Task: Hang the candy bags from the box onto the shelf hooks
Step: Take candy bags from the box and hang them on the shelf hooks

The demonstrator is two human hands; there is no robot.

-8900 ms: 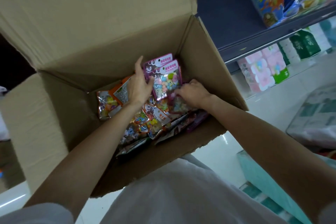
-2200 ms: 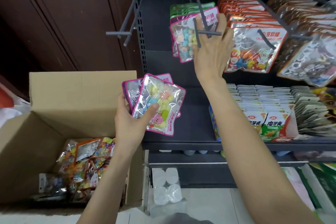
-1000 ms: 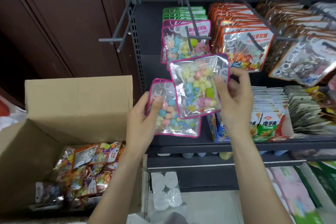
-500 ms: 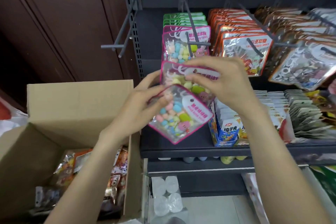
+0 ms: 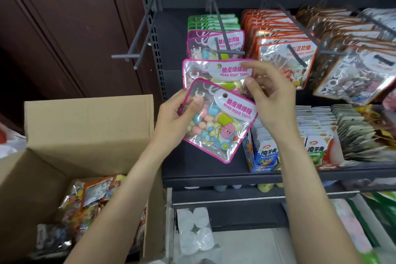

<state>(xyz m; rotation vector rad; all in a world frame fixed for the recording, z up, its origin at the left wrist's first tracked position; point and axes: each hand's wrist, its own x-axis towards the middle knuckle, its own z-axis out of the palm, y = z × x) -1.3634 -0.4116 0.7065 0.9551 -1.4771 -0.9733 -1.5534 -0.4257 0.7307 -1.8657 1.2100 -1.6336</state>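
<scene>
Where the head view looks down and forward, two pink-edged candy bags are seen held in front of a dark shelf unit [image 5: 214, 176]; the lower bag [image 5: 216, 126] is tilted, one corner pointing down, and is gripped by the left hand [image 5: 173, 122], thumb pressed on its clear front, fingers hidden behind it; pastel sweets and a cartoon figure are visible through the film; a punched hole is seen in its white label. The upper bag [image 5: 214, 73] is held level, partly overlapped by the lower one, and is pinched at its right edge by the right hand [image 5: 272, 98], thumb and forefinger curled onto it. Just above, a hook [image 5: 222, 34] is noted carrying matching pink bags [image 5: 214, 47] with green bags [image 5: 212, 21] behind them; the upper held bag lies just below the hook's tip, not on it. To the left an empty double-pronged hook [image 5: 137, 49] is noted. To the right, orange-edged bags [image 5: 285, 49] are hung in rows. At lower left an open cardboard box [image 5: 85, 126] is recorded, with mixed candy bags [image 5: 94, 195] lying inside. On the shelf below, small boxed snacks [image 5: 263, 156] are stood in rows; brown panelling [image 5: 64, 28] is seen at upper left.
</scene>
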